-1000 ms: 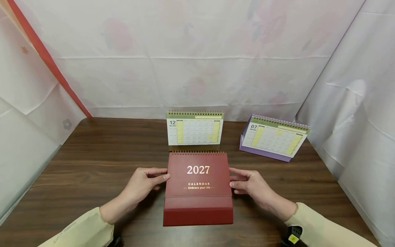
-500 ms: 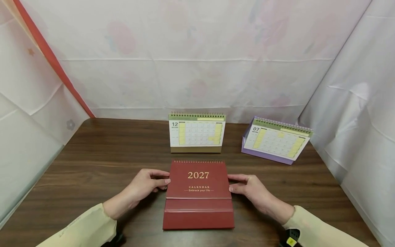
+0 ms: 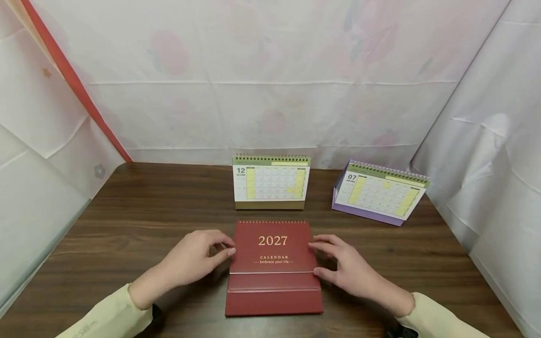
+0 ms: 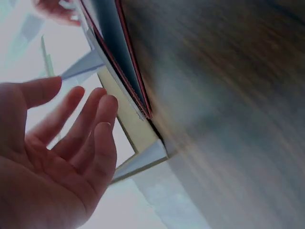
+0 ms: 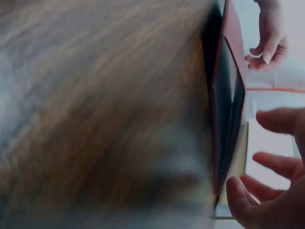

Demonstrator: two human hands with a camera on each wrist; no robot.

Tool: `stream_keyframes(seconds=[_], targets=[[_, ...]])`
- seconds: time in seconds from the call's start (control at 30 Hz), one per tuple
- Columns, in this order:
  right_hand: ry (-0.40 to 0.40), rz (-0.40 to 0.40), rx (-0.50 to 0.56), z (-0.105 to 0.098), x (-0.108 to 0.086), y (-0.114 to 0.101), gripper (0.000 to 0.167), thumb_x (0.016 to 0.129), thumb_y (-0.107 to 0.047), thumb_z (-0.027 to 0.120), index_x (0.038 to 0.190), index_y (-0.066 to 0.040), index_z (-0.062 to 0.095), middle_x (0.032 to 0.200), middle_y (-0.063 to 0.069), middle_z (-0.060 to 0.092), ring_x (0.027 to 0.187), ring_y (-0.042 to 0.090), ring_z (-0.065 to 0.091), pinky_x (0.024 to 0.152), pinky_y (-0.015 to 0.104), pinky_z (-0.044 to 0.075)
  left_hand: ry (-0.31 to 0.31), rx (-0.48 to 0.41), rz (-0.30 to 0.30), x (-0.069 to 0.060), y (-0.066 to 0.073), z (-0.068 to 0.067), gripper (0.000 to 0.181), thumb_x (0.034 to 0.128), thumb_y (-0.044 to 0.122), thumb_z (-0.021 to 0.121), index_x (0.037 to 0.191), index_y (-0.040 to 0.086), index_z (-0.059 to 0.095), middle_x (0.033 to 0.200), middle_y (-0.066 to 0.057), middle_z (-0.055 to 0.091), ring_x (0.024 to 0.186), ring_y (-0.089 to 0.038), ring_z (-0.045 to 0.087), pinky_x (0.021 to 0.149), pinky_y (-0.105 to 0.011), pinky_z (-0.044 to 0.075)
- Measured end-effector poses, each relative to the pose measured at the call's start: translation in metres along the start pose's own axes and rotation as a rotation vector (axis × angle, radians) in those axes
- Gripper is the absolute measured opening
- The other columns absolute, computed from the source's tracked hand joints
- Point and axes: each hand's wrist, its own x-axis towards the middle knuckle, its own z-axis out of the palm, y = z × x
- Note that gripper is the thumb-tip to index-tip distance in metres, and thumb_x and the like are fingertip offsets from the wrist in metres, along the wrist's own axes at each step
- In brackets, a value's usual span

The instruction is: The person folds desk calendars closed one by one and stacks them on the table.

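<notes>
Table point(image 3: 127, 234): backed and flanked by hanging cloth point(image 3: 236, 117).
2027 calendar point(image 3: 272, 249): placed on the table, near the front, roughly centred.
12 calendar point(image 3: 270, 185): stood behind the 2027 calendar, a gap left between.
07 calendar point(image 3: 380, 195): stood right of the 12 calendar, well apart, set at an angle.
Left hand point(image 3: 192, 256): held just beside the 2027 calendar's left edge.
Right hand point(image 3: 348, 267): held just beside its right edge.

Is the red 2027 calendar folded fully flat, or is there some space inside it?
Not fully flat. The red calendar is partly open: both wrist views show a gap between its covers.
</notes>
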Motion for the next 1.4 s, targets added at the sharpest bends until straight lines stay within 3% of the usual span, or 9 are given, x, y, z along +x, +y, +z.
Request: stream_keyframes(seconds=[0.17, 0.3, 0.43, 0.57, 0.77, 0.93, 1.07, 1.23, 1.4], targets=[[-0.089, -0.097, -0.143, -0.002, -0.005, -0.006, 0.058, 0.089, -0.034, 0.076, 0.141, -0.018, 0.057, 0.150, 0.005, 0.042, 0.137, 0.022, 0.039, 0.102, 0.048, 0.044, -0.045, 0.221, 0.237, -0.007, 0.007, 0.007, 0.029, 0.0935, 0.041, 0.069, 0.115, 0.021, 0.075, 0.121, 0.005, 0.065, 0.114, -0.014, 0.058, 0.093, -0.040, 0.051], [-0.175, -0.187, -0.214, 0.000, -0.007, -0.007, 0.067, 0.091, -0.043, 0.073, 0.149, -0.019, 0.049, 0.158, 0.008, 0.031, 0.144, 0.026, 0.027, 0.103, 0.047, 0.043, -0.129, 0.320, 0.345, -0.014, 0.012, 0.012, 0.050, 0.0950, 0.054, 0.061, 0.133, 0.022, 0.066, 0.143, -0.004, 0.054, 0.133, -0.024, 0.046, 0.101, -0.045, 0.046], [-0.261, -0.221, -0.237, 0.001, -0.008, -0.009, 0.074, 0.091, -0.053, 0.068, 0.153, -0.021, 0.042, 0.164, 0.010, 0.019, 0.149, 0.030, 0.014, 0.104, 0.047, 0.042, -0.208, 0.349, 0.393, -0.018, 0.015, 0.017, 0.065, 0.0946, 0.065, 0.052, 0.144, 0.024, 0.056, 0.155, -0.008, 0.041, 0.142, -0.030, 0.034, 0.104, -0.051, 0.042], [-0.320, -0.228, -0.251, 0.003, -0.007, -0.010, 0.078, 0.091, -0.058, 0.064, 0.155, -0.023, 0.038, 0.165, 0.010, 0.012, 0.150, 0.033, 0.008, 0.105, 0.048, 0.041, -0.245, 0.368, 0.388, -0.018, 0.015, 0.021, 0.073, 0.0915, 0.071, 0.049, 0.148, 0.025, 0.050, 0.159, -0.011, 0.032, 0.145, -0.034, 0.027, 0.105, -0.053, 0.039], [-0.380, -0.232, -0.285, 0.006, -0.005, -0.008, 0.081, 0.090, -0.061, 0.062, 0.156, -0.022, 0.035, 0.166, 0.011, 0.009, 0.150, 0.035, 0.005, 0.106, 0.050, 0.040, -0.262, 0.383, 0.366, -0.018, 0.014, 0.023, 0.074, 0.0901, 0.073, 0.048, 0.148, 0.027, 0.051, 0.158, -0.013, 0.033, 0.144, -0.036, 0.030, 0.103, -0.055, 0.041], [-0.405, -0.204, -0.297, 0.002, -0.001, -0.008, 0.077, 0.090, -0.062, 0.062, 0.154, -0.024, 0.041, 0.165, 0.010, 0.012, 0.150, 0.035, 0.007, 0.107, 0.050, 0.039, -0.298, 0.352, 0.302, -0.015, 0.016, 0.025, 0.076, 0.0861, 0.074, 0.050, 0.148, 0.029, 0.051, 0.159, -0.012, 0.033, 0.144, -0.035, 0.030, 0.099, -0.057, 0.043], [-0.403, -0.184, -0.279, 0.002, 0.001, -0.009, 0.075, 0.089, -0.061, 0.063, 0.152, -0.024, 0.044, 0.164, 0.010, 0.015, 0.150, 0.035, 0.009, 0.107, 0.049, 0.039, -0.297, 0.336, 0.286, -0.015, 0.016, 0.026, 0.077, 0.0854, 0.074, 0.052, 0.148, 0.029, 0.051, 0.159, -0.011, 0.033, 0.144, -0.035, 0.029, 0.098, -0.058, 0.043], [-0.381, -0.163, -0.227, 0.006, 0.001, -0.009, 0.067, 0.093, -0.053, 0.064, 0.150, -0.022, 0.048, 0.164, 0.009, 0.017, 0.149, 0.034, 0.009, 0.108, 0.051, 0.037, -0.225, 0.387, 0.257, -0.014, 0.015, 0.029, 0.066, 0.0887, 0.065, 0.061, 0.143, 0.027, 0.057, 0.154, -0.010, 0.041, 0.139, -0.034, 0.038, 0.096, -0.054, 0.046], [-0.356, -0.115, -0.156, 0.007, 0.002, -0.010, 0.054, 0.097, -0.043, 0.063, 0.146, -0.021, 0.053, 0.163, 0.010, 0.018, 0.149, 0.032, 0.009, 0.108, 0.052, 0.036, -0.149, 0.419, 0.137, -0.011, 0.014, 0.030, 0.061, 0.0872, 0.058, 0.069, 0.137, 0.023, 0.063, 0.148, -0.014, 0.048, 0.128, -0.036, 0.048, 0.092, -0.053, 0.049]])
